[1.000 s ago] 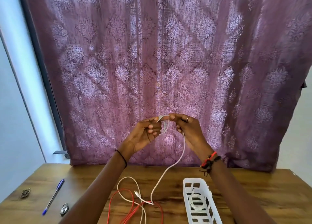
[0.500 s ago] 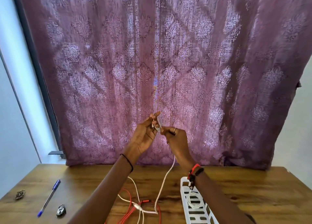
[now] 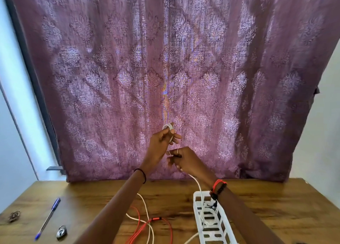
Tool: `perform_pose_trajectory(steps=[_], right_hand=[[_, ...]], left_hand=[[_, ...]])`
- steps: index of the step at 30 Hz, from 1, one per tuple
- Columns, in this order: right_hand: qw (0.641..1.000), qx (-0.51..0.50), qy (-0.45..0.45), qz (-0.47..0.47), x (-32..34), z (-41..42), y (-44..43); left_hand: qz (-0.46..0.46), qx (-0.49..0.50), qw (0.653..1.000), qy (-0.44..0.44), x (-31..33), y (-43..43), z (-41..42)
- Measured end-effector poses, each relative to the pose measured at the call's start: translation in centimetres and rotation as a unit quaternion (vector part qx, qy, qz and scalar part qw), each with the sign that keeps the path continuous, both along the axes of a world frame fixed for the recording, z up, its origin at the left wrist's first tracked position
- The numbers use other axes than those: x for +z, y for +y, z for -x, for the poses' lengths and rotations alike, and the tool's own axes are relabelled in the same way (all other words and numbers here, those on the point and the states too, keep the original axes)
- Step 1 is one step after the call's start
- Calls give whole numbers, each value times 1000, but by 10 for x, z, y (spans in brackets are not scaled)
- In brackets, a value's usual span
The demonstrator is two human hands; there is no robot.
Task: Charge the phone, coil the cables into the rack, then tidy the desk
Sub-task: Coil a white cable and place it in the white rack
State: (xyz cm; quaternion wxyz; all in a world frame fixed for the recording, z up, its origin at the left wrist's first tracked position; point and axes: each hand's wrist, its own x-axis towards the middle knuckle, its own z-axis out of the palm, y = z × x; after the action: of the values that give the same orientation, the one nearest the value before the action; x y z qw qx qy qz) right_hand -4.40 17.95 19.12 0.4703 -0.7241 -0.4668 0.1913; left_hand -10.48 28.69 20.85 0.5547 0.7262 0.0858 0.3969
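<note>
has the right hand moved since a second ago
Yes, downward: the right hand has dropped closer to the far edge of the desk and now sits below the left hand, which holds the coiled cable.

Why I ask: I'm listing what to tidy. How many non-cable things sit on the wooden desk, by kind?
Blue ballpoint pen: 1
Small metallic trinkets: 2
White slotted plastic rack: 1
Total: 4
Not counted: dark sliver at the bottom edge, unclear.

A purple patterned curtain (image 3: 165,69) hangs across the back, daylight glowing through it, with pale wall (image 3: 11,133) on both sides. At left lies a blue pen (image 3: 48,218). Near it are a small metal object (image 3: 61,231) and a brown trinket (image 3: 14,215), both too blurred to identify.
</note>
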Motion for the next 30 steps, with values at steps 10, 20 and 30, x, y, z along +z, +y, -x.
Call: perform_pose_trajectory(steps=[10, 20, 30], right_hand=[[963, 51, -248, 91, 18, -4, -14], [871, -13, -481, 98, 47, -24, -38], [847, -50, -528, -27, 56, -27, -37]], left_hand=[[-343, 176, 906, 172, -12, 3, 7], [-316, 46, 924, 210, -12, 6, 18], [-33, -164, 972, 163, 0, 5, 37]])
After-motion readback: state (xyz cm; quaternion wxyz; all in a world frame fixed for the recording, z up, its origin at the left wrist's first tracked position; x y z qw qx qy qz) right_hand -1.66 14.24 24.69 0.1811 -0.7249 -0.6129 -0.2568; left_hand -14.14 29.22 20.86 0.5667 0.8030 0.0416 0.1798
